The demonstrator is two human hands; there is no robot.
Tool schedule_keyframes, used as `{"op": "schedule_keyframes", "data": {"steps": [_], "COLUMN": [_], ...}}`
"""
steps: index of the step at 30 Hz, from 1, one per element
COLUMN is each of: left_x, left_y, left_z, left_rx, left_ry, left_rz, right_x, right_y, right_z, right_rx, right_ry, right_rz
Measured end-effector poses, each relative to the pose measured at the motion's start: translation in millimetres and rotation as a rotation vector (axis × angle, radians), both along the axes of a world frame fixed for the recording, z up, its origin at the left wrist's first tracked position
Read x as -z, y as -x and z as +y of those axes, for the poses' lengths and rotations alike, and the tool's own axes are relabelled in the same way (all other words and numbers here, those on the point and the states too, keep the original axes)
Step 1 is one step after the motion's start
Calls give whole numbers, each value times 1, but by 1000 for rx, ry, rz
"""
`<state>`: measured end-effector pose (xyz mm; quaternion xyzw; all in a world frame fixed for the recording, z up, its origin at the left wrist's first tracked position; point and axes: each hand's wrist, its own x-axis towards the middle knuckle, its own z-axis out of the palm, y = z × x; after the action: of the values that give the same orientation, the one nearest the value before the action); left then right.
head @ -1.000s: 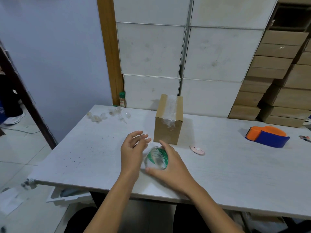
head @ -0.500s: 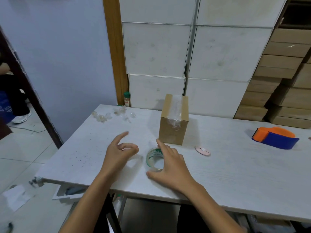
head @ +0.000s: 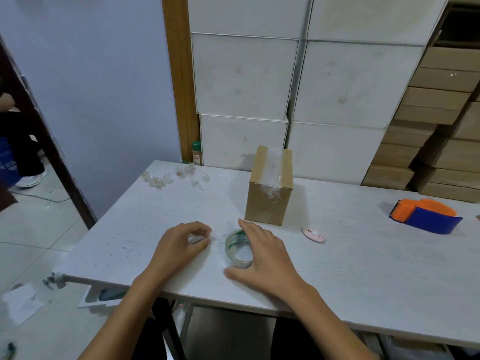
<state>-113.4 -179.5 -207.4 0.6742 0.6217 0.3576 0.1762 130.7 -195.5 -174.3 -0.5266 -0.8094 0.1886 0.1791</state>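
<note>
A roll of clear tape (head: 237, 248) with green print lies flat on the white table (head: 363, 268), near its front edge. My right hand (head: 262, 258) lies palm down over the roll's right side, with the index finger past its far rim and the thumb at its near rim. Just left of the roll, my left hand (head: 179, 246) has curled fingers that pinch a clear strip of tape leading from the roll. A taped cardboard box (head: 270, 188) stands upright just behind the roll.
A small pink oval cutter (head: 313, 235) lies right of the roll. An orange and blue tape dispenser (head: 426, 216) sits at the far right. Crumpled clear tape scraps (head: 176, 176) litter the back left corner. White and brown boxes are stacked behind the table.
The roll, held tilted off the table a second ago, now lies flat under my right hand. My left hand has moved left of it and curled its fingers onto the strip.
</note>
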Motion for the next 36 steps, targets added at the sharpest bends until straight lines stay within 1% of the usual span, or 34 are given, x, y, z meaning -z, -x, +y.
{"op": "schedule_keyframes", "data": {"steps": [13, 16, 19, 21, 22, 26, 28, 31, 36], "left_x": [-2, -4, -9, -13, -16, -21, -19, -14, -5], "left_y": [-2, 4, 10, 10, 9, 9, 11, 13, 9], "left_z": [6, 8, 11, 12, 14, 19, 21, 24, 28], "left_rx": [2, 36, 41, 35, 33, 11, 8, -12, -62], "left_ry": [39, 65, 79, 70, 65, 80, 90, 89, 60], "left_rz": [-22, -31, -57, -40, -29, 70, 120, 107, 85], "right_x": [-9, -16, -22, -23, -23, -30, -36, -39, -32], "right_y": [-8, -12, -23, -31, -34, -44, -49, -55, -58], "right_z": [-4, -6, -5, 1, 6, 30, 40, 46, 47], "right_rx": [-10, -1, 48, 116, 148, 222, 245, 267, 259], "right_ry": [-19, -37, -130, -223, -274, -417, -424, -387, -384], "right_rz": [36, 95, 241, 366, 398, 398, 412, 439, 457]}}
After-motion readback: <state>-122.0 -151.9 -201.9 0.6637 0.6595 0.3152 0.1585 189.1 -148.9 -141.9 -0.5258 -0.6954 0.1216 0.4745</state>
